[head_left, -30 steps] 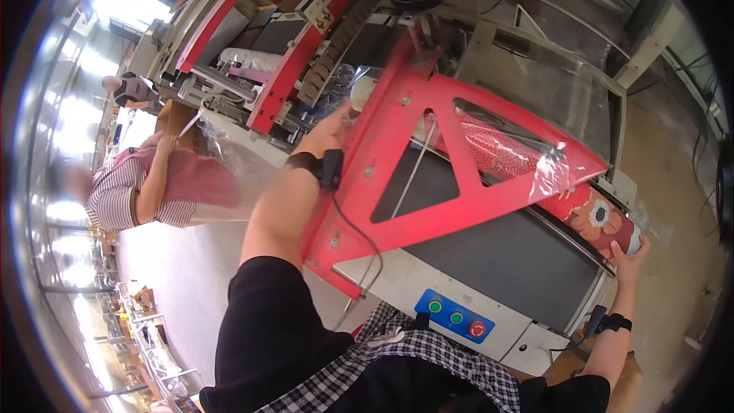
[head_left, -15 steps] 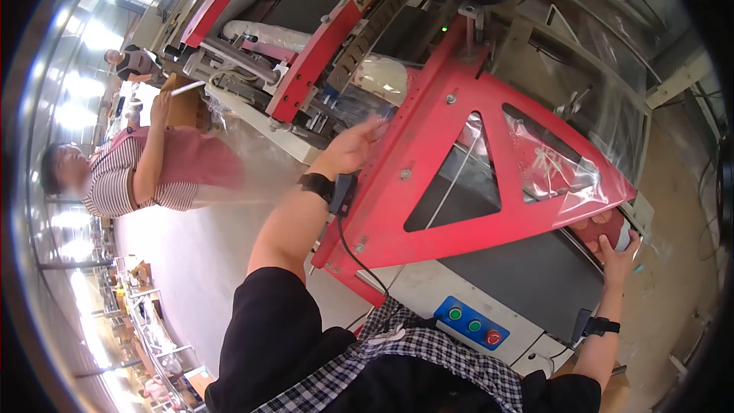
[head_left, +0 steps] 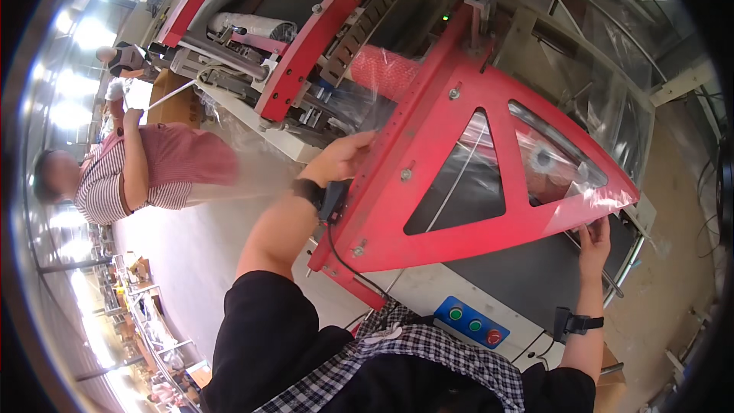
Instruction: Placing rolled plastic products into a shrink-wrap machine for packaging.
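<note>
My left fingers (head_left: pixel 362 140) curl beside the red frame (head_left: pixel 459 243), right fingers (head_left: pixel 604 227) at its near edge; can't tell if either's clamped! Beyond the right ones, beneath: the patterned roll (head_left: pixel 541 159), probably light, slippery in clear film (head_left: pixel 590 200). Cradle its ends!

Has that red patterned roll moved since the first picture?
Yes. Against the red frame, the red patterned roll has moved toward the picture's upper left: its flower, earlier sticking out at the frame's right, now shows through it.
</note>
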`<state>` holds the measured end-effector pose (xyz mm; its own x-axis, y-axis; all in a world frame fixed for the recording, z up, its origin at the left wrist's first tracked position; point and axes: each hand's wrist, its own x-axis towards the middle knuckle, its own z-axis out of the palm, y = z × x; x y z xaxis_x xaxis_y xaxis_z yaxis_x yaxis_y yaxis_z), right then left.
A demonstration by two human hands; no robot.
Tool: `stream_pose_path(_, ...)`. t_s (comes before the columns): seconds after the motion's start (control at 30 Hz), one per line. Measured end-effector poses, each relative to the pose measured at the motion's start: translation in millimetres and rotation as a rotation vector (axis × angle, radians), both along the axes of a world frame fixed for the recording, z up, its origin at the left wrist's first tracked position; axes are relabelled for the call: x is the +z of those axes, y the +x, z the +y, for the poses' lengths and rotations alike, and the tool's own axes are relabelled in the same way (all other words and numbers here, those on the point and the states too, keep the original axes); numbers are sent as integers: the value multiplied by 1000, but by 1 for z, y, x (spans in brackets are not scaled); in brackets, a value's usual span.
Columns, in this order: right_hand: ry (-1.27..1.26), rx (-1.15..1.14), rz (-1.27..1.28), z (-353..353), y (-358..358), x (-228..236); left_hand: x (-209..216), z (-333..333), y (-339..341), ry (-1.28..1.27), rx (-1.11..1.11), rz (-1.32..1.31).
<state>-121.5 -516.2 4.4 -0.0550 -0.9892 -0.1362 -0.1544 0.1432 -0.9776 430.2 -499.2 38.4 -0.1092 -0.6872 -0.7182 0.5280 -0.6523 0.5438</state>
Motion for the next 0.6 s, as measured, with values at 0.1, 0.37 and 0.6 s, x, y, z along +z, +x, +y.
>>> stream_pose_path(0.1,-61,-13,-52,-5,26,-6,-37,12,36,109,103,-150)
stream_pose_path(0.37,-18,45,138,-13,43,-93,14,-12,-15,11,-92,96)
stream_pose_path(0.6,-131,150,50,-32,148,-48,28,-16,-4,114,-27,357)
